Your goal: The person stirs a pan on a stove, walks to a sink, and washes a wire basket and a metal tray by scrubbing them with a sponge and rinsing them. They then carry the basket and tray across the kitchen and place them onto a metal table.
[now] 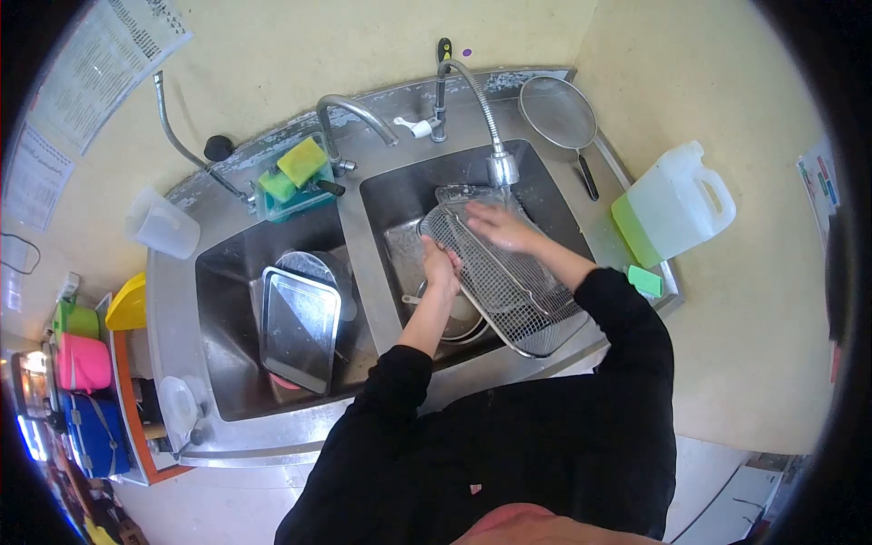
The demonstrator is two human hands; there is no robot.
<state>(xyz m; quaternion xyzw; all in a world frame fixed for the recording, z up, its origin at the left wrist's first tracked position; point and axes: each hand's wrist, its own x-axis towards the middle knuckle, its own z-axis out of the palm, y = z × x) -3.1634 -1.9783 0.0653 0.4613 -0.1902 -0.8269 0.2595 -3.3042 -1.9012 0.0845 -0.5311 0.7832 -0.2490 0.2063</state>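
Observation:
A wire mesh basket (509,295) lies tilted across the right sink basin, reaching over its front edge. My left hand (441,265) is closed on the basket's left rim, with the thumb on top. My right hand (500,227) rests with its fingers stretched out flat over the mesh near the far end. Just above that hand hangs the spray head (502,170) of the flexible tap, and water appears to come from it. Under the basket, a round metal pan (461,325) partly shows in the basin. Another item beneath the mesh's far end is mostly hidden.
The left basin holds a rectangular tray (302,329) leaning on other dishes. Behind it, sponges (302,161) sit in a teal container. A strainer (558,111), a jug of green liquid (672,204) and a green sponge (644,281) stand right. A plastic pitcher (163,224) stands left.

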